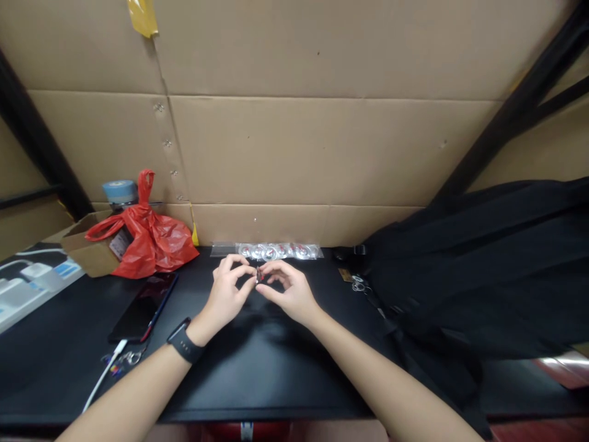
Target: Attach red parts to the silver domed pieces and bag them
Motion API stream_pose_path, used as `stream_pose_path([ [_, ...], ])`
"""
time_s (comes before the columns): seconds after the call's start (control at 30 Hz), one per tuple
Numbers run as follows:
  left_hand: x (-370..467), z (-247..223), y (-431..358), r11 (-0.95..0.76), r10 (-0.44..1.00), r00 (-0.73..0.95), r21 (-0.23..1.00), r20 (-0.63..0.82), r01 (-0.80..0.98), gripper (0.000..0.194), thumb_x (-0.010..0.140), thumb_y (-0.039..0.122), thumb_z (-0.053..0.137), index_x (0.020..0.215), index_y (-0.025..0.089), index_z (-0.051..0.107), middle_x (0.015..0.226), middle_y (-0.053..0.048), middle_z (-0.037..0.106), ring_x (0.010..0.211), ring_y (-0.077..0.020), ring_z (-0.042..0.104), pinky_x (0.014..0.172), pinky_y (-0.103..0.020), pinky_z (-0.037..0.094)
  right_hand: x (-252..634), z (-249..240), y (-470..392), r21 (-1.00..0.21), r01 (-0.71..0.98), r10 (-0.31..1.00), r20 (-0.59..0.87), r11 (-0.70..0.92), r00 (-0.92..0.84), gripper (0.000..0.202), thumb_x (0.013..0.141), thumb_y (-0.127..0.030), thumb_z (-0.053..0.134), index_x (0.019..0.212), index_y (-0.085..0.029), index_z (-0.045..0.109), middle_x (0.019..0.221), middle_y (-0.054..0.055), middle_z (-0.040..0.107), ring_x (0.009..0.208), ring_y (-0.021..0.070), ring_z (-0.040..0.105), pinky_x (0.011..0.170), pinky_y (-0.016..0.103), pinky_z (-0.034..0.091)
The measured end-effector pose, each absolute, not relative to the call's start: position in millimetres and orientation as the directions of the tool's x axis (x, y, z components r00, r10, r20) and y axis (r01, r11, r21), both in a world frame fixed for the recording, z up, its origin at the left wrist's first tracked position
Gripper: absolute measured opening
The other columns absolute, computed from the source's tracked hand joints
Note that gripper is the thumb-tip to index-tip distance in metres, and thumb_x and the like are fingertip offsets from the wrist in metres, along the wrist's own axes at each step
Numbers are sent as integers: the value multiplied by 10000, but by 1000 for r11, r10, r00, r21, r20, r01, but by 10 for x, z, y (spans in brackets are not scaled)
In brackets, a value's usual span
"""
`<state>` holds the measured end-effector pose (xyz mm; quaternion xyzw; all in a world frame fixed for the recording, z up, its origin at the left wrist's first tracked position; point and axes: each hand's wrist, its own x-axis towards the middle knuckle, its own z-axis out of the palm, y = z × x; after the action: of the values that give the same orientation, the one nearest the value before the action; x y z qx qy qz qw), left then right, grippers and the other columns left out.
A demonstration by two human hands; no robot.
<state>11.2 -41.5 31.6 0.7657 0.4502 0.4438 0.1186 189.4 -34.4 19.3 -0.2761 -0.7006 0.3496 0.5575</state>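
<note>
Above the middle of the black desk, my left hand (229,287) and my right hand (289,291) meet at their fingertips. Between them is a small item with dark, red and shiny parts (259,275), pinched from both sides; its kind is too small to make out. A smartwatch (184,341) is on my left wrist. Just beyond my fingers, a row of round silvery pieces with red marks in clear plastic packaging (278,251) lies along the foot of the cardboard wall.
On the left are a phone (143,307), a white charging cable (103,374), a power strip (34,294), a red plastic bag (151,236) and a cardboard box (89,245). Black fabric (488,264) covers the right side, with a keyring (359,285) beside it. Cardboard (294,153) stands behind.
</note>
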Motion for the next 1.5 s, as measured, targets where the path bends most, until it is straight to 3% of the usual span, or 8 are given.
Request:
stream_pose_path([
  [0.2,99,370,-467,-552,723,199,380,662,743,92,911,266,612,895,227,693,1084,-73,595,1090,-251,537,931,-433,357,1867,137,-320,-908,-122,862,419,401,-285,246,825,-418,724,927,-218,624,942,36,668,855,176,674,781,325,564],
  [0.47,90,401,-485,-585,703,214,380,678,717,173,956,337,550,930,230,682,1093,-62,612,1090,-235,552,949,-413,349,1940,235,-333,-757,178,767,567,629,-300,152,931,-339,578,860,-215,633,1001,71,619,895,182,619,690,286,521],
  [0.6,68,433,-489,-599,751,303,414,587,685,241,952,403,534,1110,258,643,1242,-61,592,1193,-248,512,985,-422,353,1975,276,-348,-625,328,705,611,708,-359,106,911,-258,577,830,-209,624,1053,81,611,929,184,616,721,295,519],
  [0.73,41,344,-432,-600,785,468,313,406,736,271,881,434,617,1109,295,661,1333,-47,571,1277,-299,437,997,-466,336,2023,246,-301,-595,343,687,618,727,-383,77,899,-207,557,847,-203,613,1094,94,596,1014,202,603,782,323,519],
  [0.9,-90,292,-334,-576,817,509,319,273,753,438,914,515,544,1304,315,555,1369,-72,545,1269,-300,441,998,-460,340,2092,124,-172,-553,432,702,545,712,-460,65,879,-201,577,832,-205,622,1116,93,593,1087,229,571,938,416,479],
  [1.13,-414,327,-178,-551,822,569,314,41,773,161,754,392,750,806,250,696,1000,-30,675,1050,-265,553,902,-367,315,2373,76,52,-516,542,745,392,664,-539,80,899,-239,590,920,-203,658,1079,80,625,1030,213,596,965,409,463],
  [1.33,-482,276,-124,-541,832,552,309,58,783,80,789,321,716,780,242,706,926,-15,673,949,-223,604,844,-330,299,2830,119,181,-493,716,856,135,494,-499,316,707,-251,790,998,-182,686,1011,66,670,889,202,623,836,333,490],
  [1.5,-492,286,-124,-540,838,541,256,71,802,98,798,301,701,732,228,703,923,-23,680,926,-215,611,805,-320,309,2839,71,224,-522,776,922,51,353,-385,421,689,-269,813,1073,-167,675,971,59,675,811,176,619,744,287,484],
])
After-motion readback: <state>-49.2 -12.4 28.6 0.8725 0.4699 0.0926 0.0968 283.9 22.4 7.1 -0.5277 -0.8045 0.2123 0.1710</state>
